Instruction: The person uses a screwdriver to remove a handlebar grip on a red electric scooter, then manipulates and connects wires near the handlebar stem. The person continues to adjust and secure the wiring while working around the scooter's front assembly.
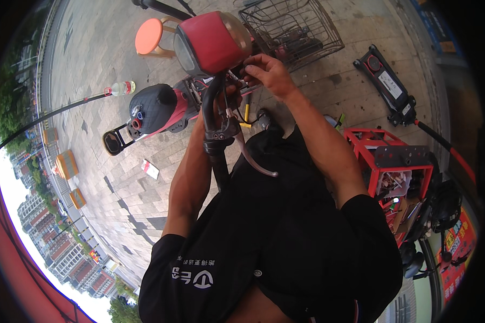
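In front of me stands an electric scooter, its red front housing (213,43) at the top centre and its dark handlebar (214,107) running toward my body. A silver brake lever (256,161) curves off the bar. My right hand (268,74) is at the underside of the housing, fingers bent and pinched together; whatever they grip is too small or hidden to name. Behind the handlebar, among dark cables, my left hand (229,98) reaches up below the housing. The bar and cables cover most of its fingers.
A wire basket (302,32) is right of the housing; an orange-topped stool (149,36) stands left. The black seat (153,105) lies beyond my left arm. To the right are a floor jack (385,81) and a red tool cart (385,139). A yellow-handled tool (247,113) is beneath.
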The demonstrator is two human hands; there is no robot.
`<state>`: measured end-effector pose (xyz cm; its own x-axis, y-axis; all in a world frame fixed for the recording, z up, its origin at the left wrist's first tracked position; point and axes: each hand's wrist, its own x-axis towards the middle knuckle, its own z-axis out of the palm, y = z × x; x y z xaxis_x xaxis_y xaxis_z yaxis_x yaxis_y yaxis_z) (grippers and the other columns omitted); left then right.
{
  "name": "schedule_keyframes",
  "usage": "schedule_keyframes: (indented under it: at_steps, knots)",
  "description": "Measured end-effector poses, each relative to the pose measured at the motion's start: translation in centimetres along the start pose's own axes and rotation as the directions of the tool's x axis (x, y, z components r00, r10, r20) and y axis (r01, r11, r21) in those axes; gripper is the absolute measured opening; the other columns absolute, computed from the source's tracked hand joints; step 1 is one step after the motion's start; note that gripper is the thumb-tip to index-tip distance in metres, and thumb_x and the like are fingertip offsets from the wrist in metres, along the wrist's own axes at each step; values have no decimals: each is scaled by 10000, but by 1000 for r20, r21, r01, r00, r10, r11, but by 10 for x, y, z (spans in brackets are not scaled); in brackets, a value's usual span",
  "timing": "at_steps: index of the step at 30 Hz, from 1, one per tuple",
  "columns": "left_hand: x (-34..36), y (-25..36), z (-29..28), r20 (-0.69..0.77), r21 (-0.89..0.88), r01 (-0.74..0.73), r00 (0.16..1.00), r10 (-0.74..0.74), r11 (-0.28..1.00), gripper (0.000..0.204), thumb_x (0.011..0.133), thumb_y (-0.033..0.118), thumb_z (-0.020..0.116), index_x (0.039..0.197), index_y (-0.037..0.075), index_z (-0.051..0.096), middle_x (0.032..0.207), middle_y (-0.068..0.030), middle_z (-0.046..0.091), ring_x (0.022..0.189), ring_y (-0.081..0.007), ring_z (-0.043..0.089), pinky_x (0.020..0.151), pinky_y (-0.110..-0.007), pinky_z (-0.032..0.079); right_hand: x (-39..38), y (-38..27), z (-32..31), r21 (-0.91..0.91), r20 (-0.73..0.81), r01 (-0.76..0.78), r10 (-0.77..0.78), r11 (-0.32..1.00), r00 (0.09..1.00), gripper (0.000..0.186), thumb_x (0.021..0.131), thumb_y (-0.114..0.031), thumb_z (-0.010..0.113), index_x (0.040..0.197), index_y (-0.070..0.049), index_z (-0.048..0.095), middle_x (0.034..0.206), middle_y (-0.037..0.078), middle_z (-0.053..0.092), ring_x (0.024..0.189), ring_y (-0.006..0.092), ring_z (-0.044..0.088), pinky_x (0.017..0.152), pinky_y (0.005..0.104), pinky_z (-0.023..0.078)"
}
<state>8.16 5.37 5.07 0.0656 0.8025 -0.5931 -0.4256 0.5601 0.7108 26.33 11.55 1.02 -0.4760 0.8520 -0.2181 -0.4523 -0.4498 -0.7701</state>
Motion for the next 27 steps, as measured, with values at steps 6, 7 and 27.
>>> schedule_keyframes:
  at_steps: [6,7,27]
  knots:
    - [-3,-1,1,7,-26,6,1000,-6,1000,287,827,100,665,1085,56,549,904,-67,632,733,-172,616,624,-283,521,1,-1,4,-10,-26,-35,34,999,999,218,895,-90,608,1083,5,552,938,99,659,794,145,643,684,267,545]
    - [-3,-1,1,-7,-18,14,1000,-14,1000,288,823,104,667,1082,56,551,899,-67,630,729,-173,614,621,-284,518,1,-2,4,-4,-23,-39,39,999,999,218,895,-87,608,1083,6,551,938,98,658,797,144,642,686,268,545]
    - [-16,5,14,-14,-49,-20,1000,19,999,177,856,210,589,989,99,553,871,-37,565,787,-191,582,693,-316,487,-48,81,-62,-798,364,123,309,590,879,339,778,-95,546,1103,-47,630,1002,128,666,910,262,630,812,347,486]
